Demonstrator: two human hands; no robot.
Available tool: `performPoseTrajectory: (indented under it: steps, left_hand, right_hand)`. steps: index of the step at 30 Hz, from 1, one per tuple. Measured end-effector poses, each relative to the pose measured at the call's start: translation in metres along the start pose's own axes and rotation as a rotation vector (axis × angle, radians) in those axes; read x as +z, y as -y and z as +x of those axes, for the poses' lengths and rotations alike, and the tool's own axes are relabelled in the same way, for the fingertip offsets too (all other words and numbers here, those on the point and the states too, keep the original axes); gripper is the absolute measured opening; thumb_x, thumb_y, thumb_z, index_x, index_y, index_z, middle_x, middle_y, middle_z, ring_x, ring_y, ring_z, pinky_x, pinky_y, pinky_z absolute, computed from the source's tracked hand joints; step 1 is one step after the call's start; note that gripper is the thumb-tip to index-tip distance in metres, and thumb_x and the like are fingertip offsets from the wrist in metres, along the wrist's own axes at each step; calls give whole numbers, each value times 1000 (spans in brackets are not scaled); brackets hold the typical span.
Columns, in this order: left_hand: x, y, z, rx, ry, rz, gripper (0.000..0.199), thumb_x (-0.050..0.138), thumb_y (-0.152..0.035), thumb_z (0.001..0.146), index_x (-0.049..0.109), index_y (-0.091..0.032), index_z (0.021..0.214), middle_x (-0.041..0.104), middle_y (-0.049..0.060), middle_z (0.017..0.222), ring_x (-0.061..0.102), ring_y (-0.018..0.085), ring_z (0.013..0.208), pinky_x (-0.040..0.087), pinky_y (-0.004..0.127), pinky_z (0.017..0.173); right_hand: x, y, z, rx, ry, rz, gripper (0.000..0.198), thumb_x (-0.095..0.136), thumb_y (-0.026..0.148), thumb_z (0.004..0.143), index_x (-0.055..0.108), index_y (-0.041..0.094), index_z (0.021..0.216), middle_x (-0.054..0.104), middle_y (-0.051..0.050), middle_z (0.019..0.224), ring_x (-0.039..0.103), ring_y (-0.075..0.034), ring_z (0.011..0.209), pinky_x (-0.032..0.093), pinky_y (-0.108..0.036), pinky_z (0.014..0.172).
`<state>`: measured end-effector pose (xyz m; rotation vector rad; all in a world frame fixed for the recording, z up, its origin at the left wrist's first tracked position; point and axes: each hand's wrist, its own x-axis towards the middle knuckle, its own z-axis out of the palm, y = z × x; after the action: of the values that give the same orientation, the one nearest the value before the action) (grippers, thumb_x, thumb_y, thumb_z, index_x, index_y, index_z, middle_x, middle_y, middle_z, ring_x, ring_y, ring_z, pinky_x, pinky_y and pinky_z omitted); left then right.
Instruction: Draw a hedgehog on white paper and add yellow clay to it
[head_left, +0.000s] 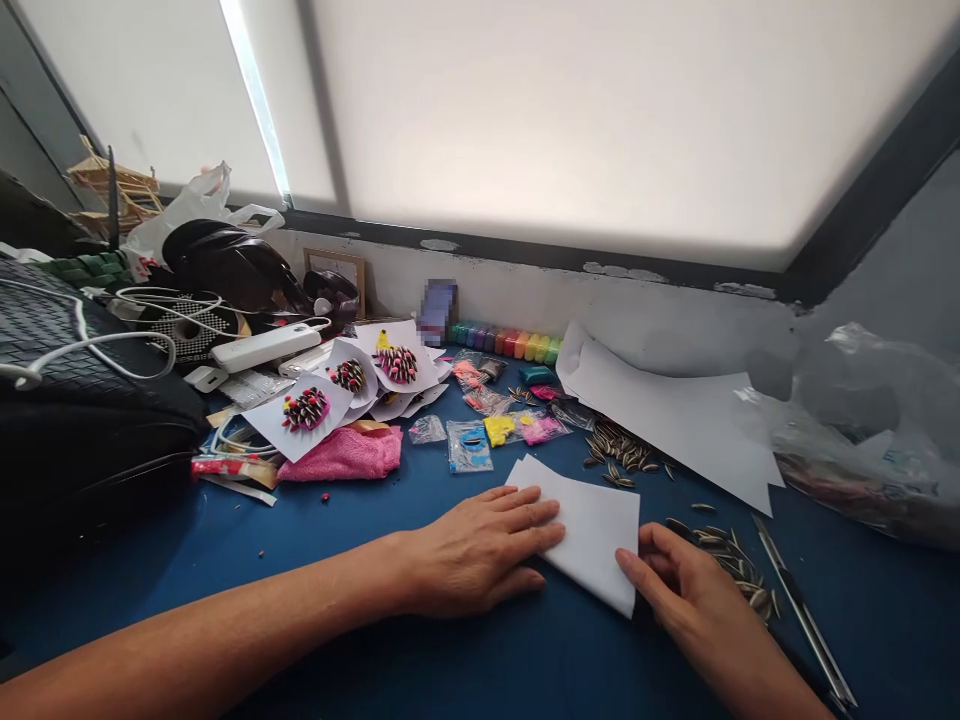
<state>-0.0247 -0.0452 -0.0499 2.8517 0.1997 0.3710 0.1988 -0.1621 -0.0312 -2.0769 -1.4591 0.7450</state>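
A folded sheet of white paper (592, 520) lies on the blue table in front of me. My left hand (480, 550) rests flat across its left part, fingers stretched out. At the paper's right edge my right hand (682, 580) is curled, the thumb on top and the fingers at the side, pinching that edge. Striped sunflower seeds (742, 570) lie in a heap just beyond my right hand. Another pile of seeds (619, 445) is behind the paper.
A utility knife (806, 610) lies at right, near large white sheets (667, 400) and a plastic bag (870, 440). Small bags of coloured clay (517, 428) are behind the paper. Seed-covered clay figures (306, 408) on paper, a pink cloth (341, 452) and a black bag (82, 400) stand left.
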Motion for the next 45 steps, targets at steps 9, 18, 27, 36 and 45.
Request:
performPoseTrajectory:
  steps: [9, 18, 27, 36, 45]
  left_hand:
    - [-4, -14, 1, -40, -13, 143, 37, 55, -38, 98, 54, -14, 126, 58, 15, 134, 55, 29, 123, 44, 42, 104]
    - [-2, 0, 6, 52, -241, 131, 24, 38, -15, 102, 62, -13, 107, 70, 13, 108, 65, 22, 101, 47, 34, 92]
    - [-51, -13, 7, -526, -481, -1063, 32, 56, -45, 95, 66, -14, 95, 63, 2, 80, 54, 10, 65, 40, 19, 56]
    - [-15, -10, 12, -751, -317, -1635, 59, 84, -43, 69, 61, -16, 117, 67, 6, 97, 62, 15, 79, 47, 25, 68]
    - [-20, -10, 14, -627, -530, -1588, 47, 85, -30, 69, 61, -15, 107, 65, 10, 116, 62, 21, 101, 48, 30, 86]
  right_hand:
    - [-5, 5, 0, 73, 6, 102, 41, 55, 64, 74, 56, 24, 66, 56, 1, 59, 49, -15, 56, 37, -28, 55]
    - [-8, 13, -7, 77, -52, 302, 56, 47, 76, 79, 57, 23, 65, 56, 0, 57, 42, -11, 48, 35, -23, 43]
    - [-24, 10, -6, 60, -346, 411, 61, 60, 78, 69, 70, 24, 94, 72, -7, 94, 62, -17, 74, 55, -26, 65]
    - [-6, 25, -14, 54, 47, 594, 71, 75, 67, 65, 66, 26, 123, 72, -9, 113, 68, -25, 94, 57, -38, 84]
    - [6, 19, -13, -32, 111, 499, 50, 63, 64, 81, 73, 21, 105, 73, -7, 93, 67, -20, 82, 56, -31, 76]
